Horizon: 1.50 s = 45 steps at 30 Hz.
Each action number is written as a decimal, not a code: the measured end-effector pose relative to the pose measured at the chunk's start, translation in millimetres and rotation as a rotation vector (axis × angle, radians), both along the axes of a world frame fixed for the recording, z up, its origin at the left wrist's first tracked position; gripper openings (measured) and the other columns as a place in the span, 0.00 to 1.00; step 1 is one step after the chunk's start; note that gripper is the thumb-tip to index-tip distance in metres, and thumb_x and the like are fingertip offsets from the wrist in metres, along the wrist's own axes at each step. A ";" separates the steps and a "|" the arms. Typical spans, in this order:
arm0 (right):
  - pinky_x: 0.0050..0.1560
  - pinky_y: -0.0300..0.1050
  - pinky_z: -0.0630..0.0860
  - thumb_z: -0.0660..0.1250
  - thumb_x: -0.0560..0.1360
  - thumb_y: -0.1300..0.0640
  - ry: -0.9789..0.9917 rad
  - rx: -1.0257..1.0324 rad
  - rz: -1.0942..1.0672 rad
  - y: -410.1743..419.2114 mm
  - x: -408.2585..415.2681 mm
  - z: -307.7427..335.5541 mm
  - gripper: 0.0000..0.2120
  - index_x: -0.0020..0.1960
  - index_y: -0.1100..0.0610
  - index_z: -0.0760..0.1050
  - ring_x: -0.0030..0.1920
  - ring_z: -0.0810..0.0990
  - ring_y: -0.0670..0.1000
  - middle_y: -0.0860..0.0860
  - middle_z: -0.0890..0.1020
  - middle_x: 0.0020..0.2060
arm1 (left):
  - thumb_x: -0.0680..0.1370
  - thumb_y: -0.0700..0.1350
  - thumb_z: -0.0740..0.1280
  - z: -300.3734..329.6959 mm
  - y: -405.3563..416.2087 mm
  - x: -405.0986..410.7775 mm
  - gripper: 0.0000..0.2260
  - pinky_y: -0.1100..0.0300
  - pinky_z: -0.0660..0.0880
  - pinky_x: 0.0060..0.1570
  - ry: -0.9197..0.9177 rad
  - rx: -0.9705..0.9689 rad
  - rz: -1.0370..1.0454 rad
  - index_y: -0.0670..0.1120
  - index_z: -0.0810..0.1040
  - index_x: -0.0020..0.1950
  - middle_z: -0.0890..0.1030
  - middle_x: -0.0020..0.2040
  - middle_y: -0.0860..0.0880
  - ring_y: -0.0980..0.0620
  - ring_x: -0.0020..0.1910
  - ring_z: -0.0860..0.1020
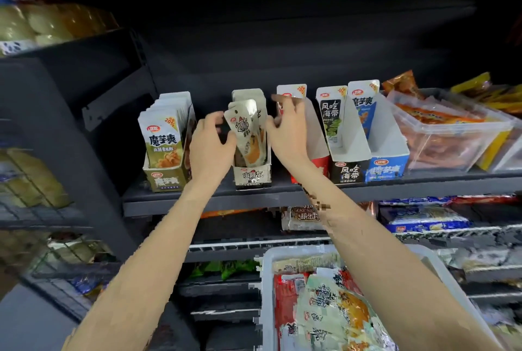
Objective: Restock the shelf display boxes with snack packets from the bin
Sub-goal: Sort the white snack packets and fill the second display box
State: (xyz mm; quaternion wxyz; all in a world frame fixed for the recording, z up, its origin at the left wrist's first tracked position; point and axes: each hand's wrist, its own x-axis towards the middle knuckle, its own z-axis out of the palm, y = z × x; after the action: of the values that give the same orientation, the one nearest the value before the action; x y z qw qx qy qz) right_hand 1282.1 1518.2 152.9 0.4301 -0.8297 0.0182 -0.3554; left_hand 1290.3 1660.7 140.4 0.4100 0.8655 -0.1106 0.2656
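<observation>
My one head camera looks forward and slightly down, close to the shelf, with the bin at lower right.

Both forearms were bare to the frame's edge, with no sleeves in sight. The left hand and right hand wore no gloves or rings.

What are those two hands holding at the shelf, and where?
The left hand pinches a beige snack packet by its left edge, over the beige display box. The right hand touches the packets' right side; whether it grips cannot be told.
</observation>
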 end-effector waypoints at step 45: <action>0.51 0.43 0.74 0.77 0.63 0.42 0.725 -0.101 -0.098 -169.6 -225.1 -180.3 0.38 0.64 0.56 0.65 0.55 0.73 0.50 0.49 0.74 0.55 | 0.67 0.41 0.77 -178.6 -63.1 -157.0 0.35 0.60 0.76 0.49 0.744 -0.022 -0.483 0.54 0.65 0.69 0.76 0.58 0.51 0.54 0.54 0.78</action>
State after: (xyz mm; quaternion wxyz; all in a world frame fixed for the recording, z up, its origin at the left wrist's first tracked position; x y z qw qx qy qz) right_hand 1057.0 1348.6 -27.4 0.3368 -0.9200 0.1916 -0.0591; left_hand 1133.3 1597.6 -38.1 0.4812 0.8472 -0.1518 -0.1662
